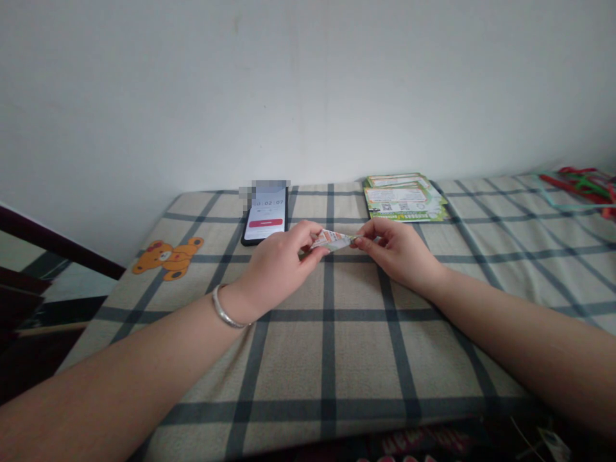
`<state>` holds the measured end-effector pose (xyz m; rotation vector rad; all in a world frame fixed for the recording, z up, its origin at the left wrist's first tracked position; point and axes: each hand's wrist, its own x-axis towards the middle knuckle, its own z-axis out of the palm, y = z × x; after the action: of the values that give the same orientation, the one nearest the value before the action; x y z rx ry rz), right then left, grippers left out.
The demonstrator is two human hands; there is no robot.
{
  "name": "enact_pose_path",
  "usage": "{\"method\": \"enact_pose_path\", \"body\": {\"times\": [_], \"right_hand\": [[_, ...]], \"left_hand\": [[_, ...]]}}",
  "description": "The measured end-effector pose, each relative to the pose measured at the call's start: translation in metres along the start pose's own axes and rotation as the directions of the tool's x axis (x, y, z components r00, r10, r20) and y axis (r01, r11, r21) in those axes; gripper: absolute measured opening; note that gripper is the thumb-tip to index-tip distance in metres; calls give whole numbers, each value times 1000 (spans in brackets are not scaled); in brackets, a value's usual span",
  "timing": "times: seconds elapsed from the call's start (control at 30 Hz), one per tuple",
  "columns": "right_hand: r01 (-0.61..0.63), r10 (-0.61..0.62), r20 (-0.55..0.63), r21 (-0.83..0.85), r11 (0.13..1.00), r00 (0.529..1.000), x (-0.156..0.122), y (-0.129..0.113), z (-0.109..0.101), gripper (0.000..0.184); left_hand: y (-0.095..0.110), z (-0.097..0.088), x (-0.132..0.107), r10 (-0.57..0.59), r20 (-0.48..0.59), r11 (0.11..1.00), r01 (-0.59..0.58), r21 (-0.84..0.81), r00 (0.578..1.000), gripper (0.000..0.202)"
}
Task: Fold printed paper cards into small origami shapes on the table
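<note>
A small folded piece of printed paper, white with orange and green print, is held between my two hands above the checked tablecloth. It tapers to a point on the right. My left hand, with a silver bangle on its wrist, pinches the paper's left end between thumb and fingers. At the narrow right tip, my right hand pinches the paper with thumb and index finger. Just behind my left hand lies a phone showing a running-time display and a red button. Its top corner is blurred out.
Behind my right hand lies a stack of green printed leaflets. A flat orange bear cutout is on the left of the checked tablecloth. Red and green items lie at the far right. A white wall closes off the back.
</note>
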<state>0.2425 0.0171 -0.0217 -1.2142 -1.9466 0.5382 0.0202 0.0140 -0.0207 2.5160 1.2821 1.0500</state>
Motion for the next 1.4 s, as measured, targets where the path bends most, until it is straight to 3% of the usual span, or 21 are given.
{"method": "enact_pose_path", "body": {"times": [0.17, 0.3, 0.43, 0.67, 0.83, 1.1, 1.4], "right_hand": [[21, -21, 20, 12, 1000, 1000, 1, -2, 1, 10], [66, -66, 59, 5, 998, 996, -1, -4, 2, 8], [102, -101, 95, -3, 995, 990, -3, -4, 2, 9], [-50, 10, 145, 280, 959, 989, 0, -5, 4, 19], [-152, 63, 207, 452, 879, 976, 3, -2, 4, 21], [-218, 94, 259, 504, 836, 961, 5, -3, 2, 19], [-143, 36, 234, 458, 877, 972, 3, 2, 7, 15]], "left_hand": [[-2, 2, 1, 64, 38, 997, -62, -45, 997, 26], [-3, 1, 3, 129, 79, 991, -125, -55, 989, 9], [-3, 1, 3, 120, 106, 992, -114, -57, 987, 6], [2, -1, 1, 28, 34, 997, -26, -71, 999, 10], [1, 1, 1, -68, 88, 987, 79, -137, 994, 16], [0, 0, 2, -48, 117, 982, 68, -176, 992, 12], [2, 0, 2, 9, 91, 992, 3, -128, 996, 11]]}}
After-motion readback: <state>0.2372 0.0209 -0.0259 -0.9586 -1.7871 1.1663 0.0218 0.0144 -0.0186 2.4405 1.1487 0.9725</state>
